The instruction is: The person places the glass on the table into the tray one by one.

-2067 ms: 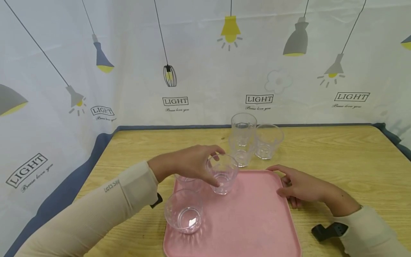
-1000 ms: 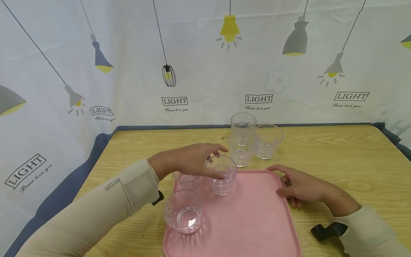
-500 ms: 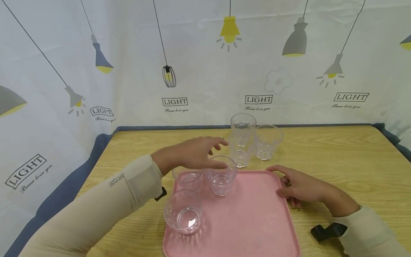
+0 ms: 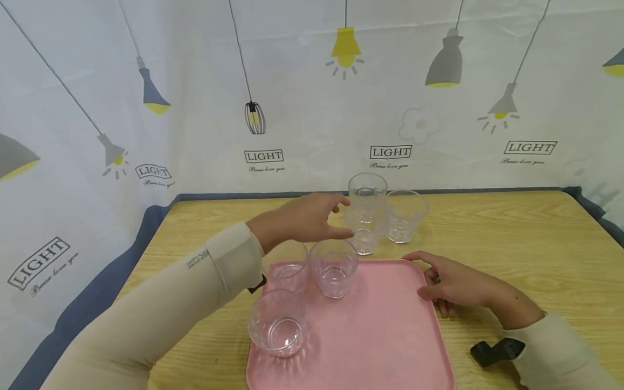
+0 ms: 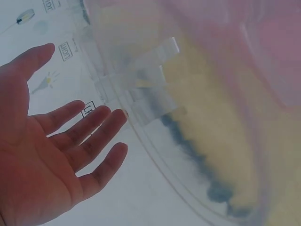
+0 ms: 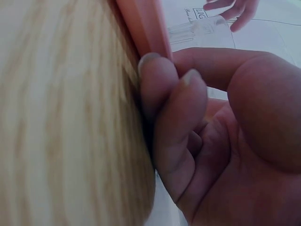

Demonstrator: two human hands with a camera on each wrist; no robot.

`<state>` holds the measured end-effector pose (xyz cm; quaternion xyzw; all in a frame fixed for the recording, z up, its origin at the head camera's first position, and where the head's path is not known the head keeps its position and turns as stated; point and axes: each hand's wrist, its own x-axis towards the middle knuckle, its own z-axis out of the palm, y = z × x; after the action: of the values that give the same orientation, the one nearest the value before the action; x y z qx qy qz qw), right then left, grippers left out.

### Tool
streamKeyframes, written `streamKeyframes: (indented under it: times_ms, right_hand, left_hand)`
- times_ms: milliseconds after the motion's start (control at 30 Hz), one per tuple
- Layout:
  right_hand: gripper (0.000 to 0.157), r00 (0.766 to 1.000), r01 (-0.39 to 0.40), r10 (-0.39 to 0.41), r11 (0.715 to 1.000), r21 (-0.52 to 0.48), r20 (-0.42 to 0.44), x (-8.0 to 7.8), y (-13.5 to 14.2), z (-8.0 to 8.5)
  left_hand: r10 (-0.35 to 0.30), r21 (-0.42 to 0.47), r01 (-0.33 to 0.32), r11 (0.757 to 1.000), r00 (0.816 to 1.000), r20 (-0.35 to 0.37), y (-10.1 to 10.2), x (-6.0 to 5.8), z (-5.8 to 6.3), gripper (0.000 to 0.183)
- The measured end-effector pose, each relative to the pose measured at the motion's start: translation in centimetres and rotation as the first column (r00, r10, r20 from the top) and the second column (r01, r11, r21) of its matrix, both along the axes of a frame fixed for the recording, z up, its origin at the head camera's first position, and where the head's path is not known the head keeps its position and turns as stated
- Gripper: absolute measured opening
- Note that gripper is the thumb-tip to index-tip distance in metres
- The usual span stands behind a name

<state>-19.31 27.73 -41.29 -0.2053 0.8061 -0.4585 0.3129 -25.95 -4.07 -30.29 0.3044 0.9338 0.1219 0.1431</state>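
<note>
Your two hands are well apart over a wood-grain surface [image 4: 512,227]. Your left hand [image 4: 304,219] holds nothing: its thumb and fingers are spread, with the palm turned toward the clear tumblers at the back. Its thumb tip lies just beside them in the head view, though you cannot tell whether it touches. Your right hand [image 4: 458,284] grips the far right corner of a pink tray [image 4: 380,330], thumb and index finger along the rim, other fingers curled below.

Three clear tumblers stand upright on the tray: a front tumbler [image 4: 278,325] at the left edge, a rear tumbler [image 4: 287,271] behind it near your left cuff [image 4: 236,257], and an inner tumbler [image 4: 335,271] just to its right. Beyond the tray's far edge, an upper tumbler [image 4: 368,197] and a lower tumbler [image 4: 364,241] overlap in view, with a right-hand tumbler [image 4: 404,216] close by.

A white backdrop [image 4: 302,81] printed with hanging lamps and the word "LIGHT" rises behind.
</note>
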Motion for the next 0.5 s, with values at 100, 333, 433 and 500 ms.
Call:
streamKeyframes:
  times_ms: [100, 333, 433, 500]
  right_hand:
    - [0.07, 1.0, 0.001, -0.001, 1.0, 0.001, 0.001, 0.0, 0.0, 0.0]
    - [0.071, 1.0, 0.007, -0.006, 1.0, 0.008, -0.002, -0.1, 0.0, -0.1]
    - [0.071, 1.0, 0.006, -0.006, 1.0, 0.01, -0.005, -0.1, 0.0, -0.1]
    - [0.071, 1.0, 0.004, -0.004, 1.0, 0.014, -0.007, -0.1, 0.0, 0.0]
  left_hand:
    - [0.004, -0.042, -0.005, 0.999, 1.0, -0.023, 0.7, -0.4, 0.2, 0.075]
    - [0.02, -0.125, -0.026, 0.992, 0.998, -0.052, 2.1, -1.1, 0.1, 0.079]
    - [0.021, -0.149, -0.029, 0.988, 0.998, -0.054, 2.7, -1.3, 0.1, 0.08]
    - [0.022, -0.16, -0.029, 0.987, 0.999, -0.048, 3.0, -1.4, 0.0, 0.081]
